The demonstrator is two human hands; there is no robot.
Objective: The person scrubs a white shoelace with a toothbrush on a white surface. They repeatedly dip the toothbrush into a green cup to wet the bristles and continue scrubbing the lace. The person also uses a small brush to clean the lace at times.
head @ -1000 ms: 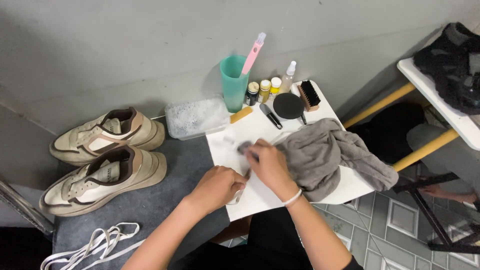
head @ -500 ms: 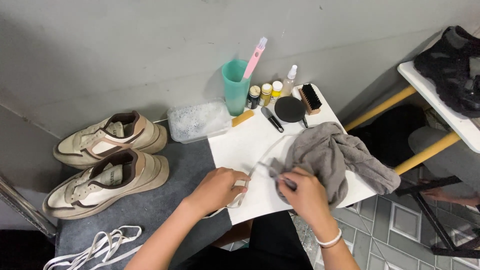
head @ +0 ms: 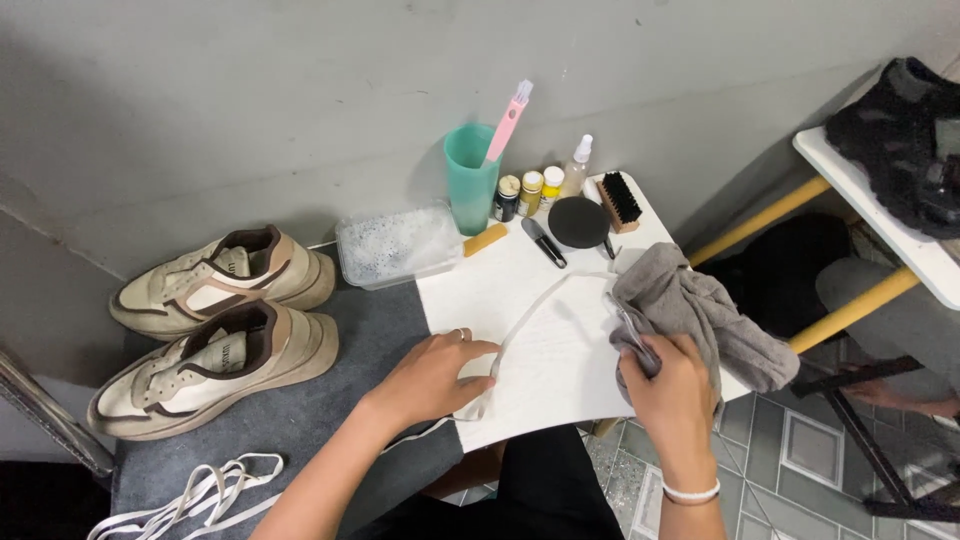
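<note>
Two beige shoes [head: 215, 325] sit at the left. The left hand [head: 435, 375] pins one end of a white lace [head: 530, 315] flat against the white surface [head: 500, 280]. The right hand [head: 670, 380] is closed around the grey cloth [head: 700, 310] and the lace's other end.

my left hand [head: 432, 372] pins one end of a flat white shoelace [head: 530, 315] to the white table [head: 500, 285]. the lace arcs up off the surface and runs across to my right hand [head: 670, 385], which pinches it inside a crumpled grey cloth [head: 700, 310] lying at the table's right edge.
</note>
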